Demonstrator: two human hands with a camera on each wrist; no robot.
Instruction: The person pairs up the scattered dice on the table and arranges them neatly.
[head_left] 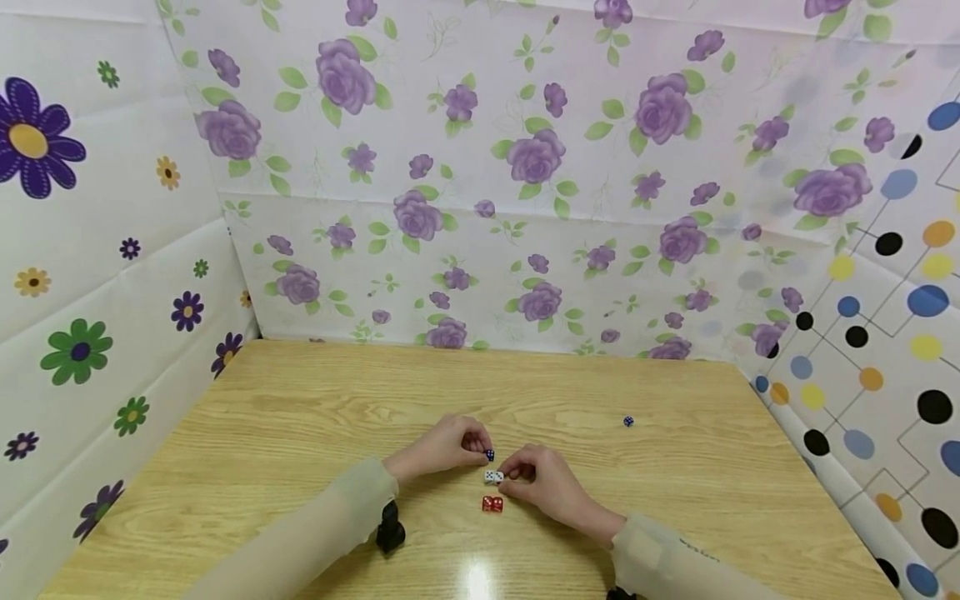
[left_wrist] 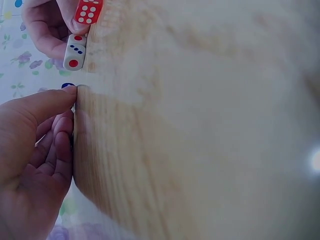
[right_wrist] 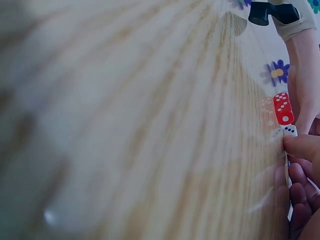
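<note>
My left hand (head_left: 448, 444) pinches a dark blue die (head_left: 490, 455) between thumb and fingertips on the wooden table. In the left wrist view, the thumb covers most of that blue die (left_wrist: 68, 86). Just in front of it, two white dice (head_left: 493, 477) stand side by side. My right hand (head_left: 553, 486) pinches the right one of this pair, its thumb and finger at the die's right side. Nearer to me, a pair of red dice (head_left: 492, 504) lies side by side, untouched. The right wrist view shows red (right_wrist: 283, 109) and white dice (right_wrist: 289, 130) by the right thumb.
Another dark blue die (head_left: 628, 422) lies apart, farther back and to the right on the wooden table (head_left: 337, 392). Patterned cloth walls (head_left: 480, 275) rise behind the table and along both sides. A black wrist device (head_left: 389, 528) sits at the left sleeve.
</note>
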